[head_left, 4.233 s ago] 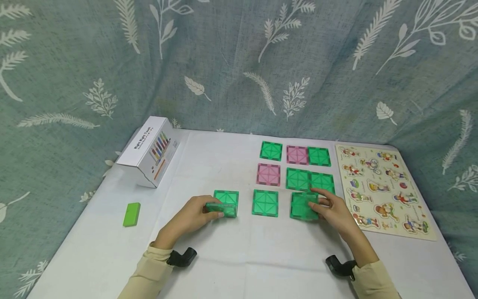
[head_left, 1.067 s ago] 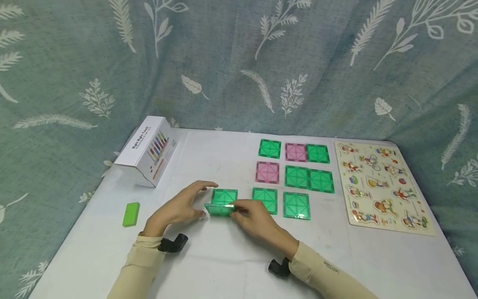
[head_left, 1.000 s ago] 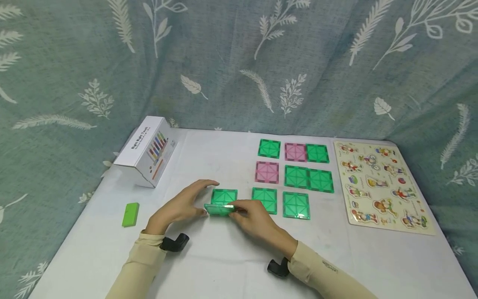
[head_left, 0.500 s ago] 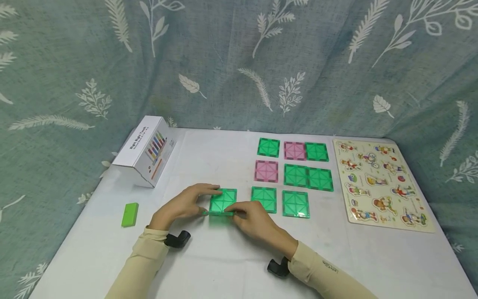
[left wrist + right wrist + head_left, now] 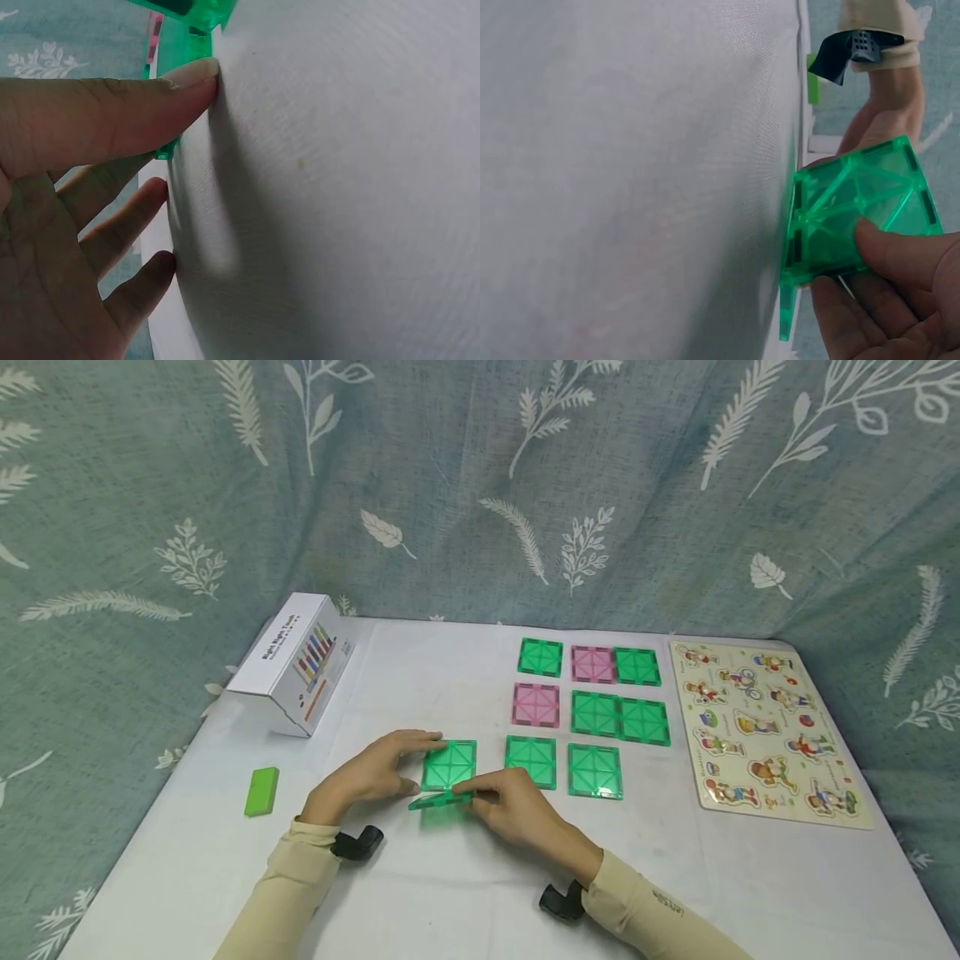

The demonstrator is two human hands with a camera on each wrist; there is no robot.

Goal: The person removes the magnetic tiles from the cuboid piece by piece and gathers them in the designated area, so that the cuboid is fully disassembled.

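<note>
My right hand (image 5: 517,806) pinches a translucent green square magnetic tile (image 5: 435,801) by its right side, thumb on one face. The tile is raised on edge and slanted, just in front of a flat green tile (image 5: 452,766). In the right wrist view the held tile (image 5: 859,202) shows its cross-ribbed face, close to the white cloth. My left hand (image 5: 367,774) lies along the flat tile's left side, with the forefinger at its far corner and the thumb by its near corner. The left wrist view shows the thumb (image 5: 112,120) and fingers spread, nearly straight.
Several green tiles (image 5: 531,762) and two pink tiles (image 5: 536,705) lie flat to the right and behind. A picture puzzle board (image 5: 772,735) is at far right. At left are a white box (image 5: 292,660) and a green block (image 5: 262,792). A patterned curtain (image 5: 480,527) hangs behind.
Earlier my left hand held an upright tile and my right hand a tile farther right, which now lies flat. My right hand has since taken the upright tile and just slanted it; my left moved to the flat tile.
</note>
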